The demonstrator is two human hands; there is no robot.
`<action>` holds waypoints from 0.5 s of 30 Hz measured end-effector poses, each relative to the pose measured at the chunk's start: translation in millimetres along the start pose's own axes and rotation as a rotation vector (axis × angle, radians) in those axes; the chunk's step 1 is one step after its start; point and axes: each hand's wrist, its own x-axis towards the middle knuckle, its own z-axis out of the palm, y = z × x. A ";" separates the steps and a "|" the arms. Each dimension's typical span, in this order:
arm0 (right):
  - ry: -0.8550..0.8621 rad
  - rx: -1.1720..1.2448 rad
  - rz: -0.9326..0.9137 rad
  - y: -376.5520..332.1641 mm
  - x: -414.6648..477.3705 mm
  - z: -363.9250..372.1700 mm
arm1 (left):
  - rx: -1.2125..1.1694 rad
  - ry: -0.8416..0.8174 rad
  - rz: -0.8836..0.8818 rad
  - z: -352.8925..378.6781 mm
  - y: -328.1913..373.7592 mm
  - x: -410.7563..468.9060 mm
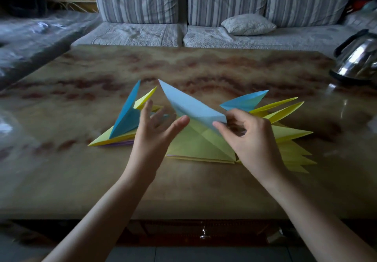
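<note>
I get one view only, from a wide-angle camera on the person's head. It looks forward and down across the glossy brown marbled tabletop (204,190) toward the grey striped sofa (224,2), close enough that the left hand (155,133) and right hand (252,137) sit mid-frame.

My right hand (253,137) pinches the light blue folded paper (189,106) at its near corner. My left hand (155,133) hovers spread beside it, above yellow folded pieces (195,145) on the table (81,180).
</note>
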 end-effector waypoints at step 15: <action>-0.171 0.400 0.230 -11.8 -0.1 0.8 | -0.078 -0.080 0.033 7.7 6.0 -9.6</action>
